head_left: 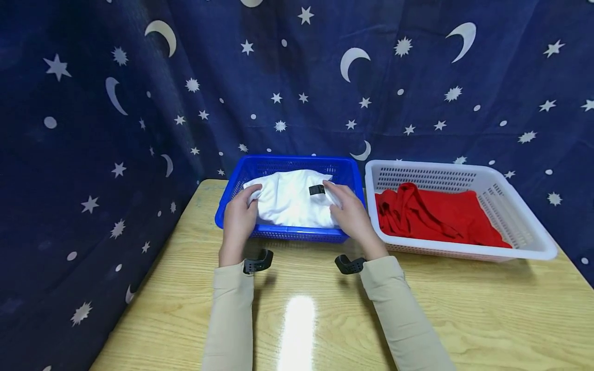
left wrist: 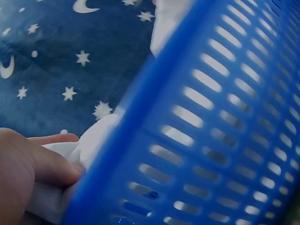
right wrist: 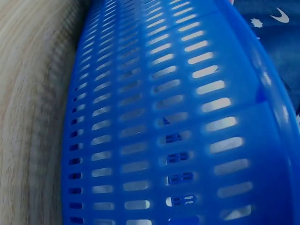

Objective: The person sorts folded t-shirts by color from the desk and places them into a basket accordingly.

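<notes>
A folded white cloth (head_left: 290,198) with a small black label (head_left: 317,189) lies in the blue basket (head_left: 297,234). My left hand (head_left: 238,216) pinches the cloth's left end between thumb and fingers. On the opposite end, my right hand (head_left: 350,211) grips the cloth near the label. The left wrist view has the left hand (left wrist: 33,171) holding white fabric (left wrist: 96,140) by the basket's rim (left wrist: 136,108). Only the slotted basket wall (right wrist: 154,112) fills most of the right wrist view; the right hand is out of that picture.
To the right of the blue basket stands a white basket (head_left: 464,249) with a red cloth (head_left: 441,214) in it. Both rest on a wooden table (head_left: 325,319). A dark blue curtain (head_left: 315,77) with moons and stars hangs behind and along the left.
</notes>
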`<state>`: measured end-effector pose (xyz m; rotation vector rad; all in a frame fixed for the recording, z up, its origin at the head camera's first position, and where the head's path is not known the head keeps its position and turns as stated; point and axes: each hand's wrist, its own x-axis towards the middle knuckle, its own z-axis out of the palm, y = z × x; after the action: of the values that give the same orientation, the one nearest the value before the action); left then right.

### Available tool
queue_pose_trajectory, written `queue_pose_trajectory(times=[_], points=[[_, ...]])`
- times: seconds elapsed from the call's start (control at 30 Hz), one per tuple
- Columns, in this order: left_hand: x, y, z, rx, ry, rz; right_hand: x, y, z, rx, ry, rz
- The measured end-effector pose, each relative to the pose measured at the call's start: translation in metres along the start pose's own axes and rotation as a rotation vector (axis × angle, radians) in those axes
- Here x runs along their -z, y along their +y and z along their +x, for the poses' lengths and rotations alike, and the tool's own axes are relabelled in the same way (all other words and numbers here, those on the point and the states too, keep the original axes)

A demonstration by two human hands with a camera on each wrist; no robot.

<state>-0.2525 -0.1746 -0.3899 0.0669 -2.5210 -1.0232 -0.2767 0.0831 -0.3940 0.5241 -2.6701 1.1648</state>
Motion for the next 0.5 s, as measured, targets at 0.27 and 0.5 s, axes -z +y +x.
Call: queue_pose_trajectory(times=[0.27,0.5], points=[[-0.0057,0.0015,-0.0039,-0.03,-0.036,0.174,-0.0051,-0.0038,0.0011,-0.016,-0.037,-0.111],[-0.0087,0.0029,-0.0041,-0.036,-0.008,0.222,-0.0059,-0.0065,0.0005,-0.031,-0.031,-0.145]])
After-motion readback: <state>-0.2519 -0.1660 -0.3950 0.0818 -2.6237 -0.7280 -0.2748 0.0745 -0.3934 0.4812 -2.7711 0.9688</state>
